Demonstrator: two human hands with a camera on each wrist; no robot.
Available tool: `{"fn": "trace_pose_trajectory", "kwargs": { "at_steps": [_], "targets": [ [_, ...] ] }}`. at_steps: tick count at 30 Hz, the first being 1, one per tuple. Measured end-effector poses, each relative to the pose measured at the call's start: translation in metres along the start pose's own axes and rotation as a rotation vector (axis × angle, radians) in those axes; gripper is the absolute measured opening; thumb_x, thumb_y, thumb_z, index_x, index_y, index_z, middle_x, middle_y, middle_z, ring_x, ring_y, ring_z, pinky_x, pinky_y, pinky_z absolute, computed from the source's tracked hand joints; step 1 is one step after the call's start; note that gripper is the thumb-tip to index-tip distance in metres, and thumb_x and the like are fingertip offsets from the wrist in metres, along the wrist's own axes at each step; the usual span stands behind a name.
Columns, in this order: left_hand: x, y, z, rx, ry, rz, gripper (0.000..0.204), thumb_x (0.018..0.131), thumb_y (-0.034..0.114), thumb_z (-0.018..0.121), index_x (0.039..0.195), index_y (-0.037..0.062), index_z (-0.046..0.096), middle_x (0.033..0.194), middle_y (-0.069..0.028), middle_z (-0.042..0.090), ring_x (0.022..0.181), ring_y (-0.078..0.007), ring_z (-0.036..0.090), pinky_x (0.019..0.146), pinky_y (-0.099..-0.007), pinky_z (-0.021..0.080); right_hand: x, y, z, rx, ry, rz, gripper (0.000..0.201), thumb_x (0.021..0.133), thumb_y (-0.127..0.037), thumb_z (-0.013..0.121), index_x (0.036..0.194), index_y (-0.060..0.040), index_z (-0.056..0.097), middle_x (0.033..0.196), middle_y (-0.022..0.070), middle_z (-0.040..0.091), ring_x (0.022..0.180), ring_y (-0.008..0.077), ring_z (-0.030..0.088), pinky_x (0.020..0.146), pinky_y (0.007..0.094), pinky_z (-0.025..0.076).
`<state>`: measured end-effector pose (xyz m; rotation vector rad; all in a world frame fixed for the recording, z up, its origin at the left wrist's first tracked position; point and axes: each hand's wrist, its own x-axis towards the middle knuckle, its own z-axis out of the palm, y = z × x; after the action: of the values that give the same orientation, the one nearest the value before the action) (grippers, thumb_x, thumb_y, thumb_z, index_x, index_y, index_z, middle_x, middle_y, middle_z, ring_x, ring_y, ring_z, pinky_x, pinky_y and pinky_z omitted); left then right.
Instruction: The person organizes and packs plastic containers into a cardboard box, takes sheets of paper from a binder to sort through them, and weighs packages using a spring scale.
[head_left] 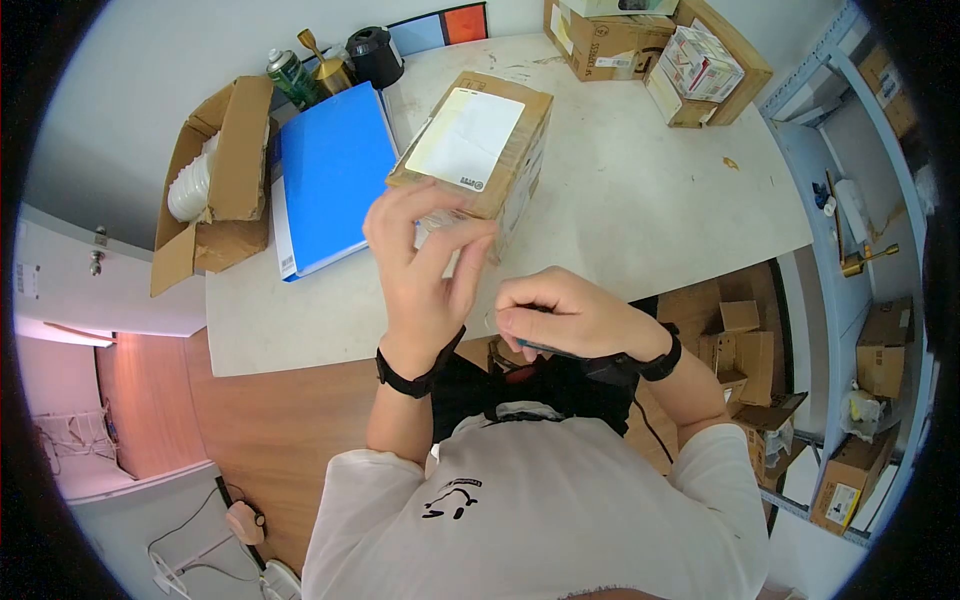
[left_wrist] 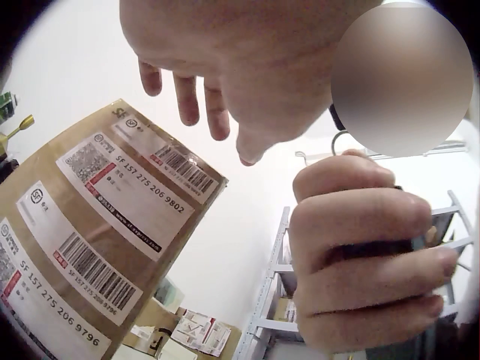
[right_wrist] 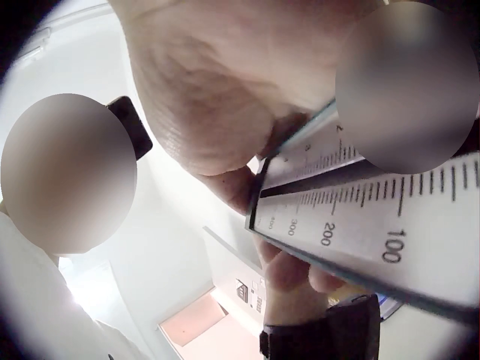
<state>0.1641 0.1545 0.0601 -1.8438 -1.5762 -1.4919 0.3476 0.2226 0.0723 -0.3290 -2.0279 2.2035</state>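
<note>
A taped cardboard box [head_left: 512,195] stands on the table, a pale label on its top; printed shipping labels cover the side of the box [left_wrist: 112,217] in the left wrist view. The left hand [head_left: 425,270] is raised beside the box's near end, fingers loosely bent and holding nothing; in the left wrist view a gap separates the hand [left_wrist: 240,67] from it. Curled fingers of the right hand [head_left: 580,315] grip a flat, dark-edged scale [right_wrist: 330,214] marked 100, 200 and 300. Its far end is hidden in the right wrist view.
Left of the box lie a blue folder [head_left: 335,175] and an open carton [head_left: 235,170] with white rolls. Behind them stand a spray can [head_left: 290,78] and a black container [head_left: 374,58]. More boxes [head_left: 610,48] sit at the back right; a metal shelf [head_left: 850,290] stands right.
</note>
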Motion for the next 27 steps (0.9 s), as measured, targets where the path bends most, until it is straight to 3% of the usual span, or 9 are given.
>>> {"fn": "trace_pose_trajectory", "kwargs": {
  "at_steps": [3,7,9,16,19,21,25,27],
  "targets": [
    [0.002,-0.006,0.002,0.085,0.079,-0.041,0.022,0.079,-0.001,0.076,0.098,0.0097,0.074,0.11,-0.0087,0.064,0.11,-0.0303,0.06,0.097,-0.0409,0.043,0.001,0.005,0.003,-0.024,-0.004,-0.038,0.027,0.105,-0.023,0.052,0.088,-0.0027,0.057,0.074,-0.0004,0.06,0.065,0.0075,0.056,0.06,0.0249,0.047],
    [0.014,-0.011,-0.002,0.24,0.035,-0.007,0.024,0.08,-0.001,0.075,0.103,0.0086,0.074,0.106,-0.0079,0.066,0.105,-0.0281,0.062,0.094,-0.0384,0.045,-0.002,-0.002,0.0,0.02,0.058,0.035,0.026,0.105,-0.02,0.052,0.087,-0.002,0.056,0.076,0.0013,0.061,0.066,0.0084,0.058,0.06,0.025,0.048],
    [0.022,-0.007,-0.01,0.285,-0.19,0.044,0.025,0.081,0.002,0.075,0.106,0.0074,0.074,0.106,-0.0072,0.068,0.105,-0.0274,0.062,0.092,-0.0387,0.046,-0.006,-0.004,-0.003,0.002,0.063,0.024,0.025,0.105,-0.018,0.052,0.086,-0.0018,0.056,0.079,0.0025,0.062,0.067,0.0096,0.061,0.061,0.0252,0.05],
    [0.035,-0.017,-0.032,0.385,-0.398,0.285,0.029,0.078,0.008,0.078,0.107,0.0071,0.074,0.11,-0.0068,0.07,0.103,-0.026,0.064,0.087,-0.0392,0.049,-0.009,-0.003,-0.006,0.049,0.104,0.021,0.024,0.105,-0.019,0.052,0.087,-0.0029,0.057,0.077,0.001,0.061,0.066,0.0084,0.059,0.061,0.0246,0.049],
    [0.037,-0.026,-0.032,0.224,-0.401,0.201,0.028,0.076,0.007,0.079,0.104,0.0074,0.075,0.107,-0.0048,0.069,0.103,-0.0256,0.063,0.089,-0.0391,0.048,-0.007,-0.005,-0.006,0.081,0.11,0.0,0.025,0.105,-0.02,0.053,0.087,-0.0033,0.057,0.077,0.0011,0.06,0.066,0.0084,0.059,0.061,0.0245,0.048],
    [0.038,-0.029,-0.03,0.053,-0.366,0.064,0.026,0.077,0.009,0.081,0.102,0.0077,0.077,0.106,-0.0052,0.07,0.098,-0.0266,0.064,0.086,-0.0373,0.049,-0.006,-0.005,-0.007,0.093,0.111,0.01,0.024,0.105,-0.018,0.053,0.087,-0.0024,0.058,0.079,0.0028,0.062,0.067,0.0099,0.06,0.063,0.0251,0.049],
    [0.035,-0.026,-0.028,-0.048,-0.329,-0.025,0.023,0.08,0.008,0.08,0.103,0.0085,0.078,0.103,-0.007,0.07,0.094,-0.0267,0.064,0.08,-0.0347,0.05,-0.007,-0.002,-0.009,0.099,0.174,-0.031,0.028,0.106,-0.024,0.052,0.086,-0.0049,0.056,0.075,-0.0005,0.059,0.063,0.0071,0.059,0.058,0.0234,0.046],
    [0.031,-0.02,-0.03,-0.17,-0.242,-0.144,0.019,0.085,0.009,0.079,0.104,0.0052,0.077,0.1,-0.0074,0.071,0.09,-0.0206,0.064,0.077,-0.0307,0.049,-0.006,-0.002,-0.011,0.105,0.188,-0.048,0.028,0.106,-0.024,0.052,0.087,-0.0049,0.056,0.076,-0.0002,0.06,0.063,0.0072,0.059,0.058,0.0233,0.046]
  ]
}}
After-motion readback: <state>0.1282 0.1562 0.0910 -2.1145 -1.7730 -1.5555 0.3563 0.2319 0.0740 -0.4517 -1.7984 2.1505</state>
